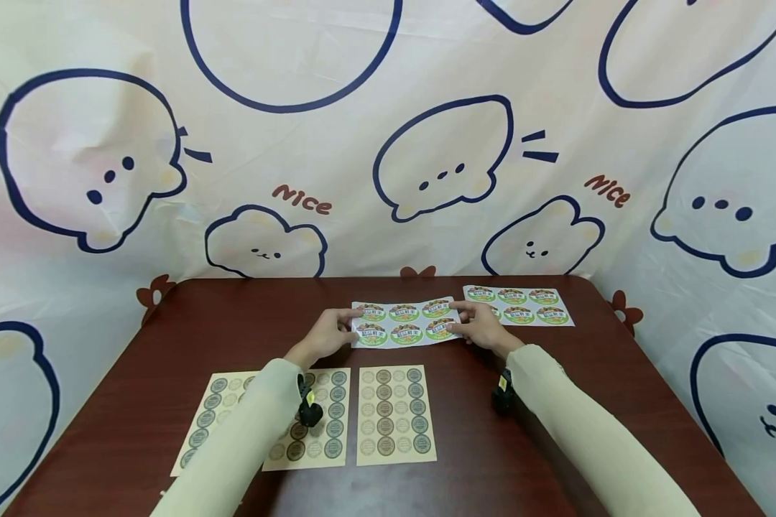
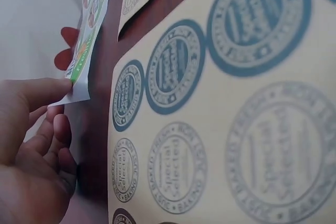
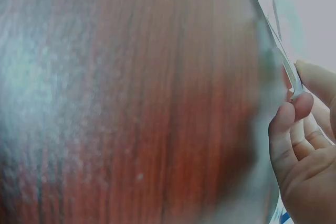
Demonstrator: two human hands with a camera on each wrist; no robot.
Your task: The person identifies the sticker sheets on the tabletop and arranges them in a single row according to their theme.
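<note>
A white sticker sheet point(image 1: 406, 324) with two rows of green oval labels is held up between my hands, slightly bowed. My left hand point(image 1: 326, 334) pinches its left edge; in the left wrist view the thumb and fingers of the left hand point(image 2: 39, 135) meet at a corner of the sheet point(image 2: 81, 85). My right hand point(image 1: 481, 327) pinches the right edge, and the right wrist view shows the fingers of the right hand point(image 3: 307, 124) on the sheet's thin edge point(image 3: 286, 64). A matching sticker sheet point(image 1: 537, 314) lies behind the right hand, partly covered by it.
Cream sheets of round stickers lie nearer me: one at the left point(image 1: 197, 424), partly under my left sleeve, a middle one point(image 1: 326, 454), and one to its right point(image 1: 397, 416). They rest on a dark red-brown table point(image 1: 491, 459). A printed cloth point(image 1: 362, 158) hangs behind.
</note>
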